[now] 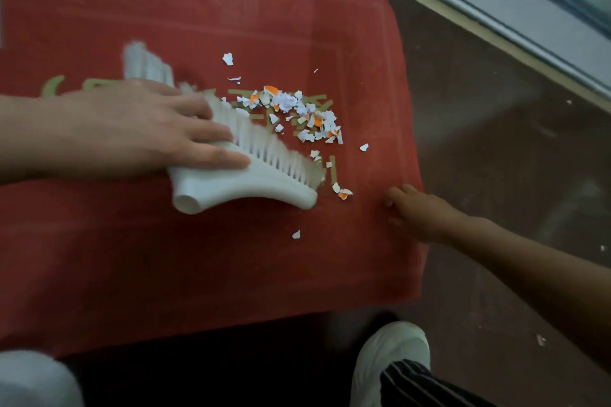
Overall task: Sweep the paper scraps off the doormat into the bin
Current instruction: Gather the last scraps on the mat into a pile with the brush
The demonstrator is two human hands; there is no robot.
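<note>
Left grip (158, 129) is clamped on the white brush (244, 188), fingers laid over its back, bristles down on the red doormat (165, 274) and facing the mat's right edge. Right grip (420, 211) is apart, fingers spread and resting on the mat just inside that right edge, holding nothing; it looks to be pinning the mat flat.

The paper scraps (297, 116), white with some orange, lie mostly in one loose heap just ahead of the bristles, right of the mat's middle and short of its right edge. A few strays sit apart from it: one toward the far edge, one nearer the right edge, one toward the near edge behind the brush.

By my reading the gathering is largely done and the rest is not. Nothing has left the mat yet, and the strays need collecting. No bin is plainly in view; a blurred white shape (145, 63) beyond the left grip may be a dustpan, though I cannot be sure. The heap has yet to be carried off the mat and tipped in.
</note>
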